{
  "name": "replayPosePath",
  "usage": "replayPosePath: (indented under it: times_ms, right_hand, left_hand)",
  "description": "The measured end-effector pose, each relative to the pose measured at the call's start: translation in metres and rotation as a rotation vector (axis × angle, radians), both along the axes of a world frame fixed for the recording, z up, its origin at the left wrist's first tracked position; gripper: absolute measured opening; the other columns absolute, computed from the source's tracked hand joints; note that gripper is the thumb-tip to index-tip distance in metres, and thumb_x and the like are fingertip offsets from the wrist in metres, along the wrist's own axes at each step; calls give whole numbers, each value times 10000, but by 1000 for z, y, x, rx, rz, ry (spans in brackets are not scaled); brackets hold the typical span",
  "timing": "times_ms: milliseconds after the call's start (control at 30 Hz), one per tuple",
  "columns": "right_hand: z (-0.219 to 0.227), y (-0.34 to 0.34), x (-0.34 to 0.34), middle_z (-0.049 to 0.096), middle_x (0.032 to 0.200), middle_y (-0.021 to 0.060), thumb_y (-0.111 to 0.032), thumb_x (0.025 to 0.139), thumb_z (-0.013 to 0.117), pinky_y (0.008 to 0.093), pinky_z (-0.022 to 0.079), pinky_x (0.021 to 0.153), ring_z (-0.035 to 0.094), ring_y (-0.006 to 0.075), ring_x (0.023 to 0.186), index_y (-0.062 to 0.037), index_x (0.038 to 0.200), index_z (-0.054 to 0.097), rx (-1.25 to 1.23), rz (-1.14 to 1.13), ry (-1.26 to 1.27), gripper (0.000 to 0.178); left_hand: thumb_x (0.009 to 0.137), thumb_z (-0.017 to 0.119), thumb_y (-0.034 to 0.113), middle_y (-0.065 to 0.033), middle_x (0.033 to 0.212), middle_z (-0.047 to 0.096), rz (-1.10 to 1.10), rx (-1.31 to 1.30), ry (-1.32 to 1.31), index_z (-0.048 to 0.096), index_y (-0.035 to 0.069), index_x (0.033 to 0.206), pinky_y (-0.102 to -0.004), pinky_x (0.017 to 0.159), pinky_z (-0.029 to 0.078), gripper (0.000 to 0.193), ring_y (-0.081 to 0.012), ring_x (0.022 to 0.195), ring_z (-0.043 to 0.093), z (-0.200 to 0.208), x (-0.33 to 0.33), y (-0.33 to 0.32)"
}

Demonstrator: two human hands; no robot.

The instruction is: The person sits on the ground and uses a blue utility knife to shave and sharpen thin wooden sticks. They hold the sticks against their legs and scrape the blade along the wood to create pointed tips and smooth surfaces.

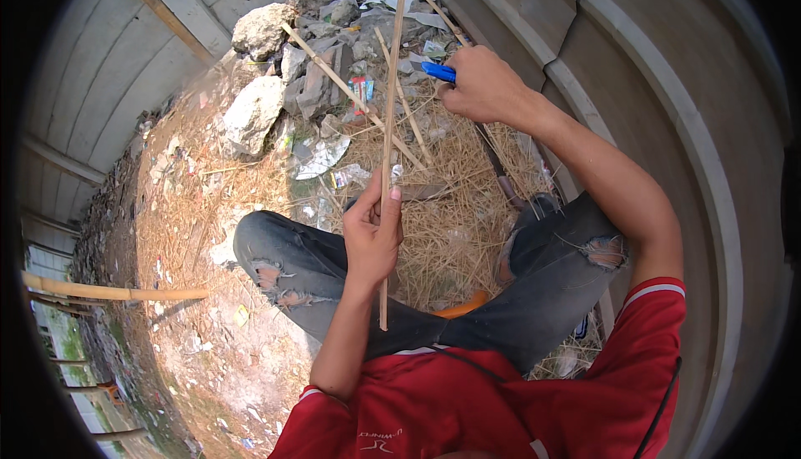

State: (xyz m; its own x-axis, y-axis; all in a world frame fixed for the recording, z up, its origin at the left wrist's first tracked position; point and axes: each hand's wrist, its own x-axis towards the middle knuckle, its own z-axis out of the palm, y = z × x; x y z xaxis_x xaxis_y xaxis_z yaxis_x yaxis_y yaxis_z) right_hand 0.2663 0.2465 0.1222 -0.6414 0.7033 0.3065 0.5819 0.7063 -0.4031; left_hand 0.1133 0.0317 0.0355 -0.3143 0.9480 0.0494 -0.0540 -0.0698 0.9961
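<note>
My left hand (373, 229) is closed round a long, thin bamboo strip (393, 100). The strip stands nearly upright in the picture, its lower end hanging by my lap. Farther off to the right, my right hand (486, 83) grips a blue-handled utility knife (439, 72), apart from the strip. Whether its blade is out cannot be made out. Beyond the held strip, a wider bamboo strip (334, 81) leans against the rocks. A shorter strip (403, 100) lies near it on the straw.
Broken rocks (253, 115) and litter are heaped ahead. Dry straw (450, 250) covers the ground between my bent legs. A corrugated wall (659, 108) curves close on my right. A bamboo pole (117, 292) juts in from the left, and an orange object (464, 305) lies by my lap.
</note>
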Motion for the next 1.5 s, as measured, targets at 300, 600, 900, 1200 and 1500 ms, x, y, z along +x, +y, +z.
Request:
replayPosePath:
  times_ms: [300, 600, 900, 1200, 1500]
  right_hand:
    - [-35, -67, -12, 662, 721, 287, -152, 703, 673, 536, 567, 707, 672, 496, 723, 70, 724, 676, -82, 146, -198, 222]
    - [-53, -14, -29, 698, 861, 298, -152, 719, 683, 522, 578, 746, 701, 473, 853, 75, 811, 699, 47, -18, -194, 246]
    - [-23, 84, 14, 723, 982, 255, -163, 736, 691, 500, 571, 840, 711, 437, 958, 38, 961, 727, 48, -409, -246, 304]
    - [-17, 173, 112, 700, 1201, 205, -239, 817, 667, 455, 534, 970, 664, 384, 1145, -29, 1138, 728, -158, -899, 5, 389]
    - [-13, 176, 123, 694, 1204, 221, -260, 808, 679, 461, 531, 969, 660, 390, 1141, -9, 1110, 727, -107, -904, 22, 396]
  left_hand:
    - [1042, 567, 119, -35, 914, 640, 18, -15, 136, 475, -56, 1459, -224, 658, 441, 462, -41, 761, 534, 4, 2, 24]
    - [1008, 562, 74, -181, 1272, 655, 39, -66, 250, 437, -119, 1452, -257, 944, 468, 500, -140, 1105, 602, 4, 7, 11]
    - [1013, 544, 87, -151, 1183, 684, -79, -84, 277, 454, -70, 1466, -227, 801, 488, 488, -68, 930, 566, -15, 20, -35]
    - [972, 600, 41, -8, 779, 600, -262, -150, 438, 520, -83, 1408, -221, 607, 444, 460, -43, 700, 512, -36, -12, -121]
    - [979, 631, 29, 42, 784, 582, -248, -362, 11, 532, -46, 1425, -181, 509, 317, 463, -6, 598, 430, -65, -46, -184]
